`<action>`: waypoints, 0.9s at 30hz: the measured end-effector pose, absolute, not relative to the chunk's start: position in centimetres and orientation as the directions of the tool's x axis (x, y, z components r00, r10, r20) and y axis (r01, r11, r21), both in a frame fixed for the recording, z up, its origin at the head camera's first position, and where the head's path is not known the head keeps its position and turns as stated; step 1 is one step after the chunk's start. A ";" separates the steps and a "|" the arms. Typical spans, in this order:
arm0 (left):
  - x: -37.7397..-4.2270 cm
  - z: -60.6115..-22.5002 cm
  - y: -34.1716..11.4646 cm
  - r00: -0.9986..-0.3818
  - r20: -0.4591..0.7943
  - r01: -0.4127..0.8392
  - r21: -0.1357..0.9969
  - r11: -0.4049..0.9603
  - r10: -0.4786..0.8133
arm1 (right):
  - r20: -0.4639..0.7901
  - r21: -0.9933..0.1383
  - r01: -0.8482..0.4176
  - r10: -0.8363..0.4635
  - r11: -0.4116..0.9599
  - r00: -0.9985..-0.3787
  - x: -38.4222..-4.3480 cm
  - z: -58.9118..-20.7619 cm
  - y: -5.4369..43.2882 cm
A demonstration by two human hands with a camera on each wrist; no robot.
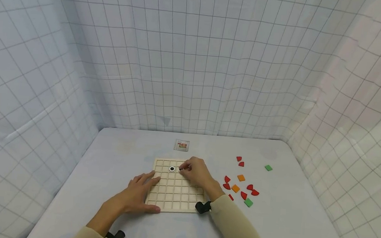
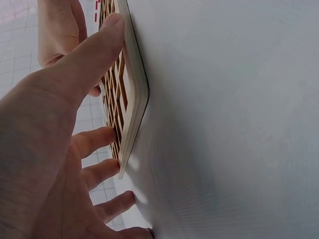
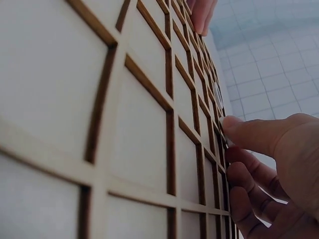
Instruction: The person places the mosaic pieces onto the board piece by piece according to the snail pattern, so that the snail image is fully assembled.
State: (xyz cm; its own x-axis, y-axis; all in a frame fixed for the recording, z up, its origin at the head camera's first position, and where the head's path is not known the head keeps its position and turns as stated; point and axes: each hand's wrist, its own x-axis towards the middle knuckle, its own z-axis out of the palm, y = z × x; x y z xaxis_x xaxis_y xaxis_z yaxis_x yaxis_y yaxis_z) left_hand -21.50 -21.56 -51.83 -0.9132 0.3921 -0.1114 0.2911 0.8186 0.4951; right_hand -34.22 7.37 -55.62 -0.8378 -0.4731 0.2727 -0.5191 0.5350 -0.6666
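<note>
A square wooden grid board [image 1: 175, 197] with many small compartments lies on the table. In its second row from the back sits a white round piece with a black centre [image 1: 171, 168]. My left hand [image 1: 137, 194] rests on the board's near left corner, fingers spread along the left side and thumb [image 2: 102, 42] on the near edge. Over the back part of the board, my right hand [image 1: 197, 172] pinches a second black-and-white piece [image 1: 179, 169] just right of the first. Its fingers hide most of that piece, so whether it lies inside a compartment cannot be told.
Right of the board lie several red wedge pieces [image 1: 243, 195], orange squares [image 1: 241, 178] and green squares [image 1: 248, 202]. A small picture card [image 1: 181, 145] lies behind the board. Gridded white curtains [image 1: 195, 66] surround the table on the back and sides.
</note>
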 end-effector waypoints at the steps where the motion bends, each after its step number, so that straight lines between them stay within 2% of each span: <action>1: -21.5 -51.8 -21.6 -0.913 -0.111 0.293 0.493 0.819 0.393 | 0.285 -0.660 -0.532 -0.478 0.530 -0.831 -34.7 -56.3 7.4; 5: -21.6 -51.8 -21.7 -0.911 -0.118 0.295 0.487 0.822 0.396 | 0.282 -0.654 -0.538 -0.488 0.532 -0.826 -35.4 -57.2 7.7; 13: -21.7 -51.6 -21.6 -0.910 -0.133 0.282 0.494 0.823 0.392 | 0.159 -0.689 -0.414 -0.433 0.595 -0.887 -33.3 -53.5 6.9; 27: -21.8 -51.4 -21.5 -0.912 -0.141 0.274 0.488 0.829 0.385 | 0.153 -0.699 -0.380 -0.392 0.606 -0.907 -33.1 -53.4 6.2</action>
